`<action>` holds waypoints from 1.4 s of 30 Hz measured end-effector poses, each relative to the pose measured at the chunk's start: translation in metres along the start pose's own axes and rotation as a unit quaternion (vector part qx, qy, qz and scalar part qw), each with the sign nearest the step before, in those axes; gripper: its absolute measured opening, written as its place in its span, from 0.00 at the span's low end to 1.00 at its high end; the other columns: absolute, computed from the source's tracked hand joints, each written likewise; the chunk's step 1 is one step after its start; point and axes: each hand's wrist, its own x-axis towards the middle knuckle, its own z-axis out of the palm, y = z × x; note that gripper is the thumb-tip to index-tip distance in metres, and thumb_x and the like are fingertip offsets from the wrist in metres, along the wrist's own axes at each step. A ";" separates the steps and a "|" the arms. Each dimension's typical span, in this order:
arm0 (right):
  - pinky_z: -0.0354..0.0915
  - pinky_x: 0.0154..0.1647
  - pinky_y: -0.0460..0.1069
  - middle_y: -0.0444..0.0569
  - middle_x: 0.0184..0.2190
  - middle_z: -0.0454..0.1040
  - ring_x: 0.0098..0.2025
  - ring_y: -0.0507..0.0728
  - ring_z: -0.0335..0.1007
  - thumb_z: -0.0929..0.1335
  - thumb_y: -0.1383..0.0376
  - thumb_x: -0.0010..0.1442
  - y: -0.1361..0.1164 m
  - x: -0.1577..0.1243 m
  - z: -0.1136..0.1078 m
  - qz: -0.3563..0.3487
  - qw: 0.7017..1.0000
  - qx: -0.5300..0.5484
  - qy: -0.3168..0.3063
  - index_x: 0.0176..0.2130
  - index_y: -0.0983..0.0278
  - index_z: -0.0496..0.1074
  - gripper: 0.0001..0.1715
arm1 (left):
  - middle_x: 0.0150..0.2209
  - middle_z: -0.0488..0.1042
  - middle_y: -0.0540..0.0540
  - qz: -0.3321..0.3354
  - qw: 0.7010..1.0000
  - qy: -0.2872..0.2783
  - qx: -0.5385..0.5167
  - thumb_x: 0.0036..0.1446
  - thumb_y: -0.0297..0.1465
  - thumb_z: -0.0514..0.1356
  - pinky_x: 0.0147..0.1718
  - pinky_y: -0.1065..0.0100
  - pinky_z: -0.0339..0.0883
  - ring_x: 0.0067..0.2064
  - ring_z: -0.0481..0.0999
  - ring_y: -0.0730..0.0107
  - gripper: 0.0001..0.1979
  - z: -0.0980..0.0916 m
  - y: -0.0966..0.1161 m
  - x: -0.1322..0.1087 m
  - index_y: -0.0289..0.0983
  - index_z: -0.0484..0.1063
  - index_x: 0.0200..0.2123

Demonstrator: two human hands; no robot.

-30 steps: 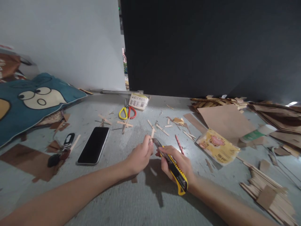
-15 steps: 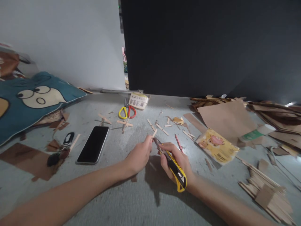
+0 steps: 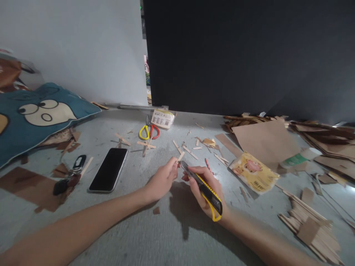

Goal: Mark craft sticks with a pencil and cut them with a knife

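Between its thumb and fingers my left hand [image 3: 164, 178] pinches a short wooden stick [image 3: 181, 156], whose pale tip sticks out to the upper right. My right hand [image 3: 208, 188] is wrapped round a yellow and black box cutter [image 3: 206, 190]. The blade end points up and left, close beside the stick; whether it touches the wood I cannot tell. Beyond the hands lie cut wooden strips [image 3: 190, 151] and a small star of crossed sticks [image 3: 146, 145]. A red patterned stick [image 3: 208, 166] lies just past my right hand, partly hidden by it.
To the left lie a black phone [image 3: 108, 170], a bunch of keys [image 3: 72, 175] and a blue cushion [image 3: 47, 114]. Scissors [image 3: 149, 132] rest by a white packet [image 3: 163, 118] at the back. On the right are a yellow tissue pack [image 3: 253, 171], brown cardboard [image 3: 266, 142] and stacked wooden sticks [image 3: 312, 221].
The box cutter has turned slightly in my right hand, its handle end now a little higher and further right. My left hand has shifted slightly left, still holding the stick.
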 end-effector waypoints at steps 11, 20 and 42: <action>0.80 0.45 0.55 0.52 0.41 0.85 0.42 0.60 0.86 0.69 0.54 0.71 0.000 -0.001 0.001 0.051 0.995 0.087 0.020 0.51 0.59 0.72 0.14 | 0.25 0.52 0.58 -0.019 0.993 -0.027 -0.109 0.74 0.50 0.44 0.25 0.70 0.50 0.25 0.51 0.73 0.20 -0.002 0.001 0.002 0.42 0.55 0.36; 0.79 0.47 0.58 0.52 0.40 0.86 0.40 0.61 0.86 0.69 0.53 0.71 -0.006 0.005 -0.005 0.067 0.993 0.097 0.014 0.51 0.59 0.73 0.15 | 0.26 0.52 0.58 -0.024 0.988 -0.042 -0.145 0.74 0.51 0.46 0.25 0.70 0.49 0.25 0.51 0.74 0.20 -0.002 0.003 0.002 0.42 0.56 0.37; 0.78 0.45 0.56 0.52 0.44 0.81 0.43 0.62 0.83 0.67 0.67 0.68 0.010 -0.001 0.000 -0.090 0.991 -0.093 -0.029 0.54 0.55 0.70 0.15 | 0.29 0.64 0.53 -0.002 0.998 0.012 -0.067 0.75 0.48 0.45 0.31 0.68 0.59 0.30 0.65 0.69 0.18 0.005 -0.006 -0.002 0.40 0.62 0.50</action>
